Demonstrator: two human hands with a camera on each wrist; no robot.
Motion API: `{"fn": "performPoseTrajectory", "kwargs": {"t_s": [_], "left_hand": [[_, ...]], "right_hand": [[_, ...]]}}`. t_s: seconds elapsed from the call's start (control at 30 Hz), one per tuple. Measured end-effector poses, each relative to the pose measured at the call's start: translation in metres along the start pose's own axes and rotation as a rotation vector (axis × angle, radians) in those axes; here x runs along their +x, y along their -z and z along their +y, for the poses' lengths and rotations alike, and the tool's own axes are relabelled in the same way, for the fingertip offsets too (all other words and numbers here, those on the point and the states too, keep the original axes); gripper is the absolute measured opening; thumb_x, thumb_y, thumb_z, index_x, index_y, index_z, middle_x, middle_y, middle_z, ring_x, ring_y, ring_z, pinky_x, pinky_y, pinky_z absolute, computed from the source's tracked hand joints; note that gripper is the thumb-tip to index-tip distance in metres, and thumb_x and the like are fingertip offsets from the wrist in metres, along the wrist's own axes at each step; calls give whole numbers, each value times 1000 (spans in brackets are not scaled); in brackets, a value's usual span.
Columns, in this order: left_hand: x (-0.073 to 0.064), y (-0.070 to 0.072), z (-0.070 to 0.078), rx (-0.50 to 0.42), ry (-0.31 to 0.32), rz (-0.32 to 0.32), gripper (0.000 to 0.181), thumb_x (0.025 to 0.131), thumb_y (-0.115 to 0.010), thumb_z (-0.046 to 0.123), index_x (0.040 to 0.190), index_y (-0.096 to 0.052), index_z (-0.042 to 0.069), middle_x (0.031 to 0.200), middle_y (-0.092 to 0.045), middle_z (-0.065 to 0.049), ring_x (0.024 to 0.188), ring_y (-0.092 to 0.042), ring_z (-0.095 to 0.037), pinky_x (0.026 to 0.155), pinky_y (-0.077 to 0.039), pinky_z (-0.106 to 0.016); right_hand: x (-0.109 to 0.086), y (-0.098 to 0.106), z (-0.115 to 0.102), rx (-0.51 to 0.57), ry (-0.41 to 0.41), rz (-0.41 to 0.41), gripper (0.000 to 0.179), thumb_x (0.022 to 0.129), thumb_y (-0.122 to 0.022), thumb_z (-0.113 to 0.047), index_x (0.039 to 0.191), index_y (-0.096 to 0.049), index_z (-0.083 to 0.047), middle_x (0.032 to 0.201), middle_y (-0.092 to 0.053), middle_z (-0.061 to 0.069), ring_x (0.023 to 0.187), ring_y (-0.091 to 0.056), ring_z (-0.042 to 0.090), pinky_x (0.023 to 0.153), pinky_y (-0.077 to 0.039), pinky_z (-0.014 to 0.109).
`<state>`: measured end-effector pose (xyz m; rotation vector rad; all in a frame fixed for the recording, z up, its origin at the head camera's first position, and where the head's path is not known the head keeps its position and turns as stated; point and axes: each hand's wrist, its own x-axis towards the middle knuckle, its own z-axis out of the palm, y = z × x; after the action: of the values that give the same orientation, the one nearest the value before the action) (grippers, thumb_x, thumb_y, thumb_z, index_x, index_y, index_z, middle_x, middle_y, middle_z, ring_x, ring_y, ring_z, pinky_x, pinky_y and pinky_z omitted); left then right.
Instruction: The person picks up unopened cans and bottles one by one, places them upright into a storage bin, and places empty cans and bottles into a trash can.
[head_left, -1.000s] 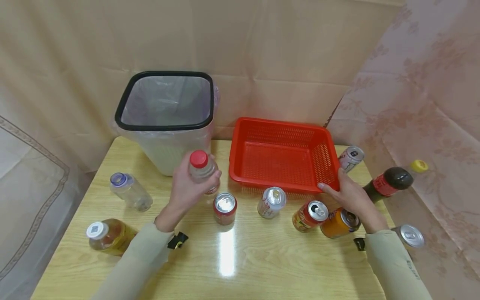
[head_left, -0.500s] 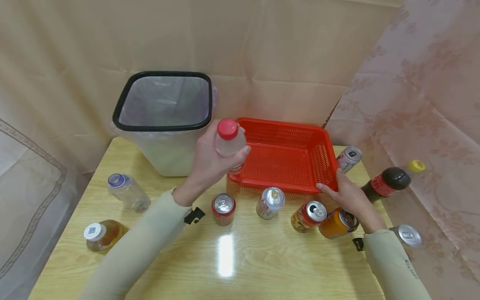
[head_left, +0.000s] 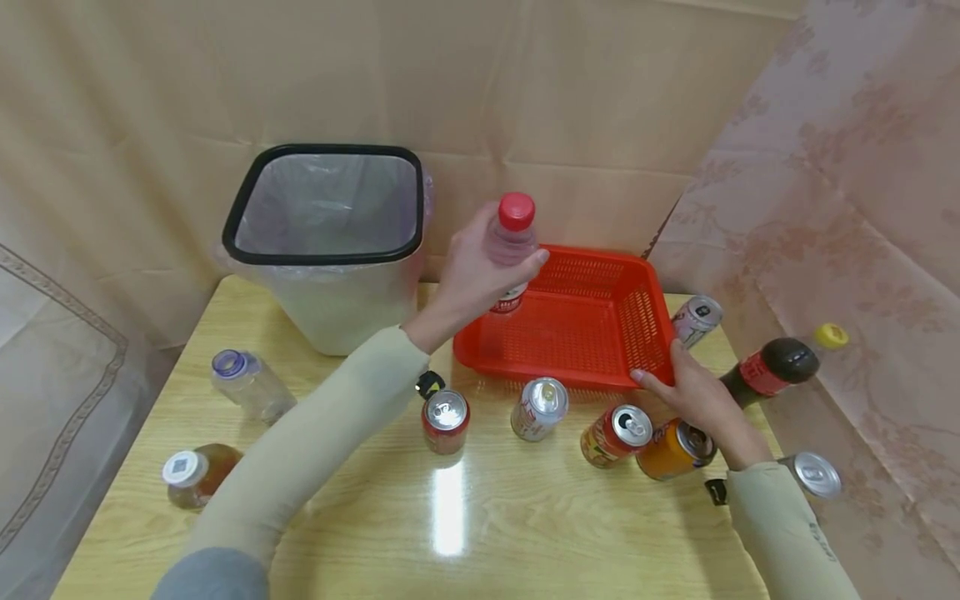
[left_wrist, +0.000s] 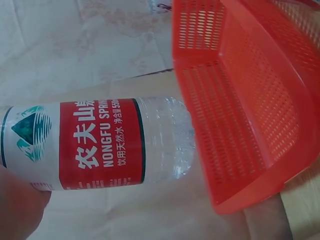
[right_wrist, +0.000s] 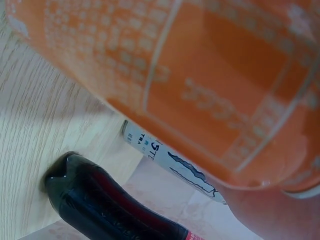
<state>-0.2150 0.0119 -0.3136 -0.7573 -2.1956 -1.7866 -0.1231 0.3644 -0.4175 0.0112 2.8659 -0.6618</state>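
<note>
The left hand (head_left: 478, 260) is clasping a clear bottle (left_wrist: 100, 145) by the ten o'clock corner of the red basket (head_left: 577, 329), which the right hand (head_left: 696, 390) is pinching at four o'clock, so too low an approach could be leaving the base snagging.

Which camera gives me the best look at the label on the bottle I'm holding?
The left wrist view: the label faces the camera close up, its large print readable, though your left hand covers one corner. The head view shows only a small patch of it below that hand. The right wrist view doesn't show it.
</note>
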Motion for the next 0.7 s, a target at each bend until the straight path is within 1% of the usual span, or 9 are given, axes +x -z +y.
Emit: {"fn": "performPoseTrajectory", "kwargs": {"t_s": [0.1,0.2,0.33,0.43,0.5,0.6,0.7], "left_hand": [[9,-10,-8,-15,18,-33,53,89,-81,22,134,-56,8,117,-70,-5,106,-66,-17,94,-55,-32],[18,-23,-18,-17,18,-46,55,89,-80,23,136,-55,9,118,-69,-5,107,-65,-17,95,-53,-31],[29,-39,-31,-38,36,-78,54,90,-80,24,136,-55,11,120,-68,-3,109,-63,-16,97,-52,-29],[35,-49,-41,-62,76,-111,50,91,-80,24,134,-55,14,119,-68,0,109,-63,-14,98,-51,-26],[37,-54,-46,-67,98,-119,49,92,-79,24,133,-55,15,119,-68,1,108,-64,-14,97,-52,-26],[39,-58,-55,-60,134,-110,50,92,-79,25,135,-54,17,122,-67,2,109,-63,-13,99,-53,-28],[40,-59,-63,-33,198,-87,56,91,-80,29,139,-53,21,126,-65,5,112,-61,-12,102,-52,-34]], "right_hand": [[-2,2,1,-9,-2,-1,86,98,-59,-64,145,-33,4,124,-56,24,106,-60,42,90,-50,65],[-4,3,4,-13,-9,-4,84,99,-59,-61,145,-33,4,125,-56,25,107,-60,43,91,-50,66],[-7,5,7,-17,-24,-15,91,98,-57,-66,150,-29,4,131,-54,28,113,-59,47,93,-48,69],[-9,5,9,-24,-29,-19,93,98,-56,-66,151,-28,4,134,-53,29,115,-58,49,94,-48,70],[-10,6,10,-28,-25,-17,90,99,-57,-64,150,-29,5,132,-54,29,114,-59,48,93,-49,69],[-11,6,11,-27,-16,-9,88,99,-58,-62,150,-29,5,131,-55,28,112,-60,47,93,-50,68],[-11,5,11,-26,-6,-6,90,99,-57,-63,151,-28,5,131,-54,28,112,-59,47,93,-50,69]]}}
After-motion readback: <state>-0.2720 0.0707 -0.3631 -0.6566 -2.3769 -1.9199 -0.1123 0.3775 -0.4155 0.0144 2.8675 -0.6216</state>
